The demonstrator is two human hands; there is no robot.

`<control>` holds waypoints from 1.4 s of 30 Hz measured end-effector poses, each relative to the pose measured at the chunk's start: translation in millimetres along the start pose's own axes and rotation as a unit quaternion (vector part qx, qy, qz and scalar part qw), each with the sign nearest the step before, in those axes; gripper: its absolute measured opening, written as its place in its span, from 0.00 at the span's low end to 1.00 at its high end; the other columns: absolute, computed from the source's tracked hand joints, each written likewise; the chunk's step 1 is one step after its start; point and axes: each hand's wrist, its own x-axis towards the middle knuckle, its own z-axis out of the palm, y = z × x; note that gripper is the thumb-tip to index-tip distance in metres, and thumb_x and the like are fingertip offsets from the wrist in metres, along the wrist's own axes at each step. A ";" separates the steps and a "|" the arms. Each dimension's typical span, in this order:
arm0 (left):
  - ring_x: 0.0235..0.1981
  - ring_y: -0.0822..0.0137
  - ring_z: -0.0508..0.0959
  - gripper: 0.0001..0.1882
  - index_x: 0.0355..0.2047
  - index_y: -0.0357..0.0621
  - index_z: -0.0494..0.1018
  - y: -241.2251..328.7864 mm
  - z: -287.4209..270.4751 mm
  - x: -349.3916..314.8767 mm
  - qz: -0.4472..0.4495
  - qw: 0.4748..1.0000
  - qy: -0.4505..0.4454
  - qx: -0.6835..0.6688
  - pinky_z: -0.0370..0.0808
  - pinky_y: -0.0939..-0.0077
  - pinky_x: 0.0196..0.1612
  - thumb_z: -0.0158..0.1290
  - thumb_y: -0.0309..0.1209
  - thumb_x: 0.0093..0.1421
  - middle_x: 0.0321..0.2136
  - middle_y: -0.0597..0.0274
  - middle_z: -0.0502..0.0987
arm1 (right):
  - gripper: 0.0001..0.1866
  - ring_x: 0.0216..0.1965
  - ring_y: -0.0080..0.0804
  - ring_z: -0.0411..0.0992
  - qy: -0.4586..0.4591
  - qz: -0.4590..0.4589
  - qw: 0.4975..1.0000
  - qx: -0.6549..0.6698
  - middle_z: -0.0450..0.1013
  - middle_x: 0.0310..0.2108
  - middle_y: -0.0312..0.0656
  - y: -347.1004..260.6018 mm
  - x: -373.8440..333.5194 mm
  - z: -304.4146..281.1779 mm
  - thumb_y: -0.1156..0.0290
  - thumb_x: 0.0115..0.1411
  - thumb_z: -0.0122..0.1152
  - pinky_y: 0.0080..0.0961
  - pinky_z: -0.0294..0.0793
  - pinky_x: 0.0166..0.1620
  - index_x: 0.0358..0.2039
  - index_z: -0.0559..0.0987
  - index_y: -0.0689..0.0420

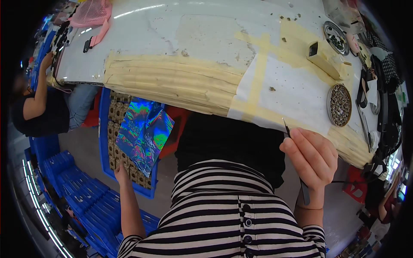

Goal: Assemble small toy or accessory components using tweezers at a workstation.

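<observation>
My right hand (312,155) is closed on a pair of dark tweezers (304,192), held above the table's near edge. The thin tips point up and away, and I make out nothing between them. On the left, my left hand (121,170) is low at a blue tray (103,112) filled with rows of small brownish square pieces (112,129). Its fingers are small and partly hidden, so I cannot tell whether it grips a piece. A crinkled, shiny rainbow foil sheet (145,135) lies over part of the tray, just beyond that hand.
Yellowish tape covers the table edge (172,81). On the right stand a round dish of small pieces (340,105), a yellowish block-shaped holder (328,62) and another round dish (336,38). A pink mesh item (91,13) lies far left. Blue trays (86,193) are stacked lower left; another person (41,107) sits left.
</observation>
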 end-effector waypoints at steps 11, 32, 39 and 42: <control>0.33 0.67 0.77 0.33 0.54 0.41 0.69 -49.4 33.9 40.4 -0.192 0.946 -0.215 -0.149 0.77 0.70 0.35 0.59 0.53 0.59 0.38 0.64 0.76 | 0.06 0.33 0.32 0.78 0.021 -0.100 0.994 0.042 0.79 0.32 0.43 -18.0 16.9 12.3 0.77 0.50 0.67 0.22 0.82 0.36 0.31 0.82 0.61; 0.48 0.54 0.77 0.18 0.51 0.33 0.70 244.5 -87.2 -156.3 0.551 0.734 0.083 -0.388 0.75 0.65 0.52 0.49 0.31 0.65 0.49 0.47 0.75 | 0.12 0.33 0.32 0.79 0.055 -0.039 0.998 0.021 0.80 0.33 0.38 -17.6 15.8 -3.5 0.72 0.49 0.73 0.23 0.80 0.32 0.35 0.82 0.55; 0.57 0.61 0.70 0.25 0.60 0.36 0.63 310.6 61.2 -333.6 0.467 0.543 -0.211 -0.665 0.64 0.64 0.63 0.40 0.44 0.72 0.57 0.56 0.70 | 0.13 0.32 0.35 0.79 0.077 -0.003 0.996 -0.038 0.79 0.35 0.39 -26.8 20.1 -27.5 0.71 0.49 0.73 0.23 0.78 0.30 0.36 0.82 0.55; 0.59 0.62 0.68 0.26 0.63 0.43 0.59 263.2 109.4 -351.2 0.364 0.580 -0.353 -0.638 0.64 0.58 0.63 0.37 0.47 0.72 0.61 0.59 0.65 | 0.14 0.32 0.34 0.79 0.088 0.010 0.996 -0.027 0.79 0.35 0.39 -29.3 20.0 -31.4 0.71 0.49 0.73 0.22 0.76 0.29 0.37 0.82 0.55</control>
